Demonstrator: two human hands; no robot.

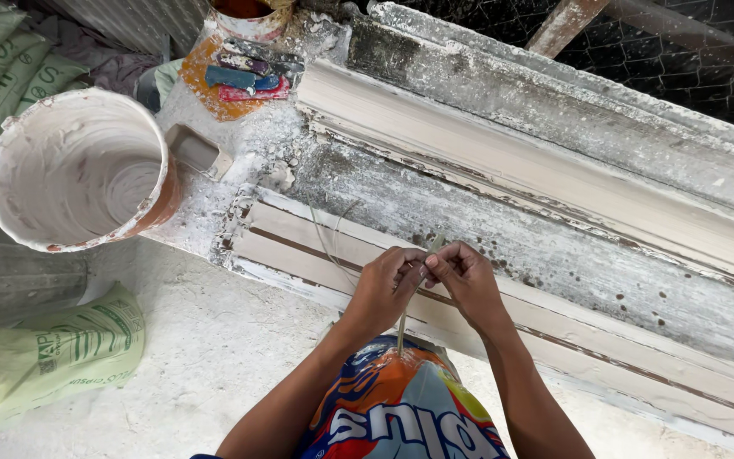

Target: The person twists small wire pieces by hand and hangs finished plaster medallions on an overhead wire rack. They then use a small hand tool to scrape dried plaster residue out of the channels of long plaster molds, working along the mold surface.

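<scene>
Right now I see a thin pale fibre strand pinched between both hands, just above the near edge of the plaster-caked table. Left hand and right hand meet thumb to thumb, fingers closed narrow on the strand's upper end. The strand drops straight down into the open mouth of a colourful printed bag between my forearms. More loose strands curl up over the table just left of the left hand.

Under the hands, long white moulding strips run diagonally along the table, toward the far right corner. Off the left end of the table sits a white-coated bucket, tilted toward me, inside crusted. Just beside it, a small rectangular block at the table's left edge. At the far left corner, a few scrapers with blue and red handles on an orange lid. Green printed sacks lie on the floor at left.
</scene>
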